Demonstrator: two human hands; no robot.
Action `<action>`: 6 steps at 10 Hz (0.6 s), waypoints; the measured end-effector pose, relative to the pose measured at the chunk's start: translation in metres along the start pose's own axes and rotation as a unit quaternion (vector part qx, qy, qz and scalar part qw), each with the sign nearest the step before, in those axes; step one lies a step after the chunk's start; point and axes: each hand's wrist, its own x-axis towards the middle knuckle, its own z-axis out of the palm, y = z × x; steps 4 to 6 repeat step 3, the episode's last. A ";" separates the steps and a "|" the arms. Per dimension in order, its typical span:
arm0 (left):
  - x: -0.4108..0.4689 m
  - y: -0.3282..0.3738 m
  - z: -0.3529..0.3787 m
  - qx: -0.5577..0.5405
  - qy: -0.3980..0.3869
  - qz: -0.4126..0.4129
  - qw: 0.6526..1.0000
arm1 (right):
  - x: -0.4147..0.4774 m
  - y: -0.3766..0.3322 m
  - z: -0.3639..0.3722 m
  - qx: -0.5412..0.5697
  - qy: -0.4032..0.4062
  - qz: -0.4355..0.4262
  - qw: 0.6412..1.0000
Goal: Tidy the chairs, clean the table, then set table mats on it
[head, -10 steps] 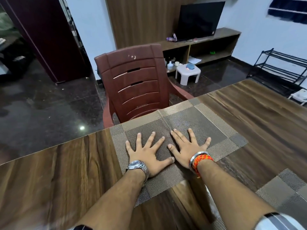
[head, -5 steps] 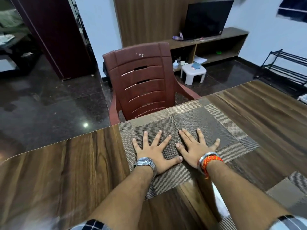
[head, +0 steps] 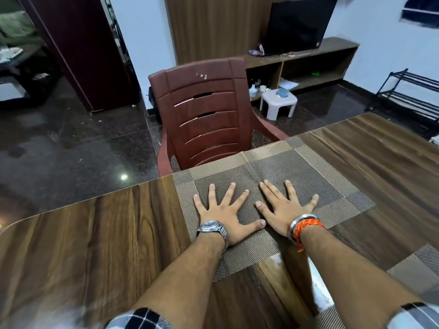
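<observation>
Head view. Woven brown table mat (head: 294, 176) lies flat on the wooden table (head: 95, 238), its far edge at the table's far edge. A fold crease runs across the mat's middle.

Left hand (head: 225, 210): palm down on the mat, fingers spread wide, grip fully open, nothing held. Steel watch (head: 211, 227) on that wrist.

Right hand (head: 285, 210): palm down on the mat just beside the left hand, fingers splayed, grip fully open, nothing held. Left thumb tip nearly touches the heel of the right hand. Metal bangle and orange thread (head: 306, 225) on the right wrist.

Maroon plastic chair (head: 204, 115) stands directly behind the mat, pushed up to the table's far edge, backrest facing the camera.

Second mat (head: 418, 264), same weave, lies on the table to the right of the first mat and nearer the camera, only partly in frame
</observation>
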 end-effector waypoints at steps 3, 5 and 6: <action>-0.013 0.003 -0.015 0.009 0.082 0.038 0.996 | -0.021 -0.004 -0.012 -0.021 0.073 -0.036 0.996; -0.013 0.003 -0.015 0.009 0.082 0.038 0.996 | -0.021 -0.004 -0.012 -0.021 0.073 -0.036 0.996; -0.013 0.003 -0.015 0.009 0.082 0.038 0.996 | -0.021 -0.004 -0.012 -0.021 0.073 -0.036 0.996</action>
